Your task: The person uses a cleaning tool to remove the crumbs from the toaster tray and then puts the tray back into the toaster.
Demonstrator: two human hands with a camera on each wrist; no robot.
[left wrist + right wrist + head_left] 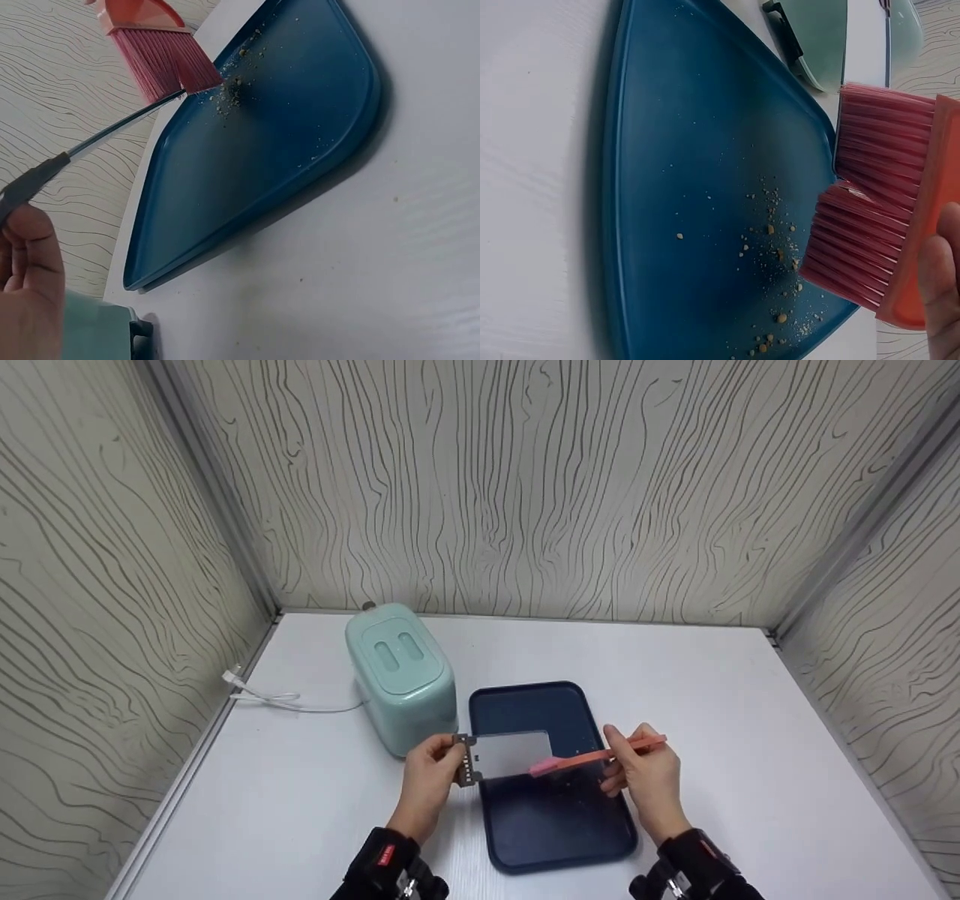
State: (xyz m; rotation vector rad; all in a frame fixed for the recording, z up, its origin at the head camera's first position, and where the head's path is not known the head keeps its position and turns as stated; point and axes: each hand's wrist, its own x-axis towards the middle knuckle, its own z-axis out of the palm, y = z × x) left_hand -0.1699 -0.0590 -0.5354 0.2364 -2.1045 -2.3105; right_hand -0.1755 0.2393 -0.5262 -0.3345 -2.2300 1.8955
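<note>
Lower centre, my left hand (429,780) pinches the panel (510,754), my right hand (651,777) the brush (577,760); short strokes over the tray (559,836) should suit.

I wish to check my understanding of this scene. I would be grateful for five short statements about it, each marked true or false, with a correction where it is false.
1. The right hand holds an orange brush. True.
2. The left hand grips the tray. False: it holds a flat plate by its dark end.
3. The bristles touch the plate. True.
4. Crumbs lie on the tray. True.
5. The mint-green appliance stands on the tray. False: it stands on the white table, beside the tray.
</note>
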